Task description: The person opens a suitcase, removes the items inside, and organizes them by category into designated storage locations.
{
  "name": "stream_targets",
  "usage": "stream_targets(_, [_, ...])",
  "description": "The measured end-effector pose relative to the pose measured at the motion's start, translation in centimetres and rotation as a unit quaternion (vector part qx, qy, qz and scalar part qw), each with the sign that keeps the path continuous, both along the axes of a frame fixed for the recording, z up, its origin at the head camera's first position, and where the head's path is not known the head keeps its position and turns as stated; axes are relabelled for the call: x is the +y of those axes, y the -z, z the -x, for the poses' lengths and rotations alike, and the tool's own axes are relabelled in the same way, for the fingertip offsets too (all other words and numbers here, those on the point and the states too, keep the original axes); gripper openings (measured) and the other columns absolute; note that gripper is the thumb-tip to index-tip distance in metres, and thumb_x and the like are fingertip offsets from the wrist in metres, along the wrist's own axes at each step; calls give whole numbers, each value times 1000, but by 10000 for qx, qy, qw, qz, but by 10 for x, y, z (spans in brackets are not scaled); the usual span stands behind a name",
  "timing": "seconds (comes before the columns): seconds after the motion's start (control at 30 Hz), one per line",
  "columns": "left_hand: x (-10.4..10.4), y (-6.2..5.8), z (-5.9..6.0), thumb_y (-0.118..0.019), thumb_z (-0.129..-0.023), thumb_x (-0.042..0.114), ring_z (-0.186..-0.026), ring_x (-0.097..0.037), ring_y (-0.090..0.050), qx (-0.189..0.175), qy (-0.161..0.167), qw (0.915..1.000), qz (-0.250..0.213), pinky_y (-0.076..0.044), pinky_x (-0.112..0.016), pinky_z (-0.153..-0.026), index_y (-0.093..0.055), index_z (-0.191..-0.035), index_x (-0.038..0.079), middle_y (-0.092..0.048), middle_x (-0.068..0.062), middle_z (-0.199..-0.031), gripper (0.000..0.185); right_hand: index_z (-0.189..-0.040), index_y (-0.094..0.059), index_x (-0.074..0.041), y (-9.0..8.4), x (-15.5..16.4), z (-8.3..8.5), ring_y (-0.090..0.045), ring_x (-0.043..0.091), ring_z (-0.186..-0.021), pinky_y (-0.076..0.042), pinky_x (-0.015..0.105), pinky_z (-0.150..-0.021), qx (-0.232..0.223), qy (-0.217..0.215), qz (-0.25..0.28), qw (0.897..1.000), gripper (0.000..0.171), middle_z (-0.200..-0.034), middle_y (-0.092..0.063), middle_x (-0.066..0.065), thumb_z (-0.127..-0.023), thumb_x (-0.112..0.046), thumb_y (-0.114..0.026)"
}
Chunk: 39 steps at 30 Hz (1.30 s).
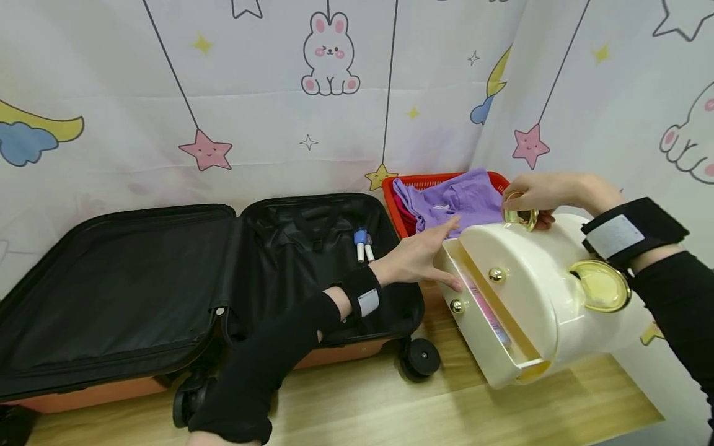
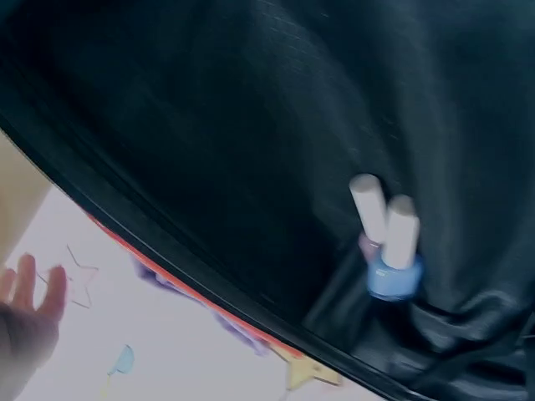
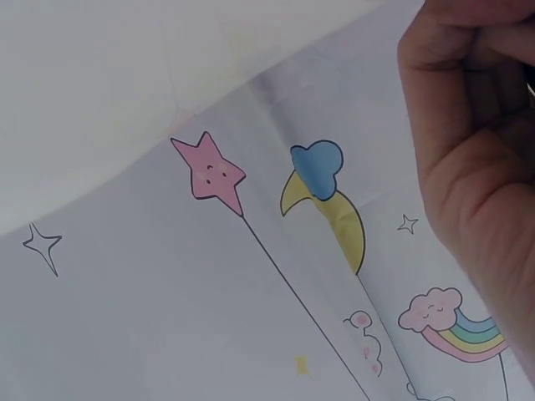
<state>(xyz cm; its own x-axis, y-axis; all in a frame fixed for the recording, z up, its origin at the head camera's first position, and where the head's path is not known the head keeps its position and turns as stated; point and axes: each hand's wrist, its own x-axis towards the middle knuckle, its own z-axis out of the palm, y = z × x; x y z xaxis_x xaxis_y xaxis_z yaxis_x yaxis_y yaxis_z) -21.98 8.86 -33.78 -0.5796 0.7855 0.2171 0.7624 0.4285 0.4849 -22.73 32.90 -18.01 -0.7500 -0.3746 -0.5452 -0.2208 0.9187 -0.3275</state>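
Organizer: cream plastic drawer box [image 1: 535, 297], tipped over, at about 3 o'clock in my head view, on the wooden tabletop [image 1: 390, 396] beside the suitcase.
Drawer: lower drawer [image 1: 491, 328] is pulled partly out; I see a pink flat item [image 1: 491, 316] lying inside it.
Knobs: two small gold knobs [image 1: 495, 275] show on the drawer fronts, and a larger gold oval fitting [image 1: 602, 286] sits on the box body toward 3 o'clock.
Right hand: my right hand [image 1: 543, 195] is on the far upper end of the organizer, fingers curled round a gold ring handle [image 1: 521, 215]. The right wrist view shows only the curled fingers [image 3: 476, 125] against the printed curtain.
Left hand: my left hand [image 1: 415, 260] is held wide, fingers straight, fingertips touching the corner of the drawer front. It holds nothing.
Suitcase: black-lined suitcase [image 1: 167, 285] lies fully open, filling the 9 o'clock side; its near wheel [image 1: 421, 358] sits just beside the drawer box.
Nail polish: two small bottles with white caps [image 1: 364, 244] lie in the right half of the suitcase; the left wrist view shows them [image 2: 389, 242] close together on the black lining, one with a blue base.
Basket: red basket [image 1: 401, 210] at 1 o'clock, behind the organizer, holding purple clothes [image 1: 452, 198].
In the way: my left forearm crosses over the suitcase's right half; the tipped organizer hides part of the basket.
Backdrop: curtain [image 1: 334, 93] printed with stars, moons and rabbits hangs from 10 to 2 o'clock.
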Motion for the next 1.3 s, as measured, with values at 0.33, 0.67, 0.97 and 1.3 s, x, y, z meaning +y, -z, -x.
stream_targets(0.33, [31,-3,-6,-77,-76,61,-121,-15,-58,1085,-836,9906,-17,-52,-28,-96,-51,-141,14,-62,1,-132,85,-96,-58,-1,1,2,-2,-52,9,-49,-45,23,-50,-63,128,107,9998,23,-61,-54,-2,-105,-13,-41])
stream_targets(0.67, [16,-1,-2,-68,-91,53,-110,-14,-66,648,-655,9957,-10,-53,-27,-88,-60,-134,15,-70,0,-123,58,-98,-58,-2,1,2,0,-52,9,-49,-45,23,-50,97,-19,-11,10000,22,-60,-54,-3,-105,-14,-42])
stream_targets(0.97, [17,-2,0,-67,-90,53,-100,-14,-68,644,-890,9939,97,-50,-25,-79,-65,-122,16,-73,4,-118,48,-98,-59,-1,3,0,-1,-52,8,-47,-46,22,-49,20,-104,88,9999,21,-59,-54,-2,-104,-12,-43])
stream_targets(1.3, [14,-8,-30,-56,-100,49,-107,-20,-68,1457,-1300,9796,469,-56,-30,-84,-61,-128,12,-71,-2,-117,47,-105,-60,3,2,3,-2,-54,8,-48,-47,23,-49,85,-131,94,9998,23,-61,-55,-1,-104,-13,-43])
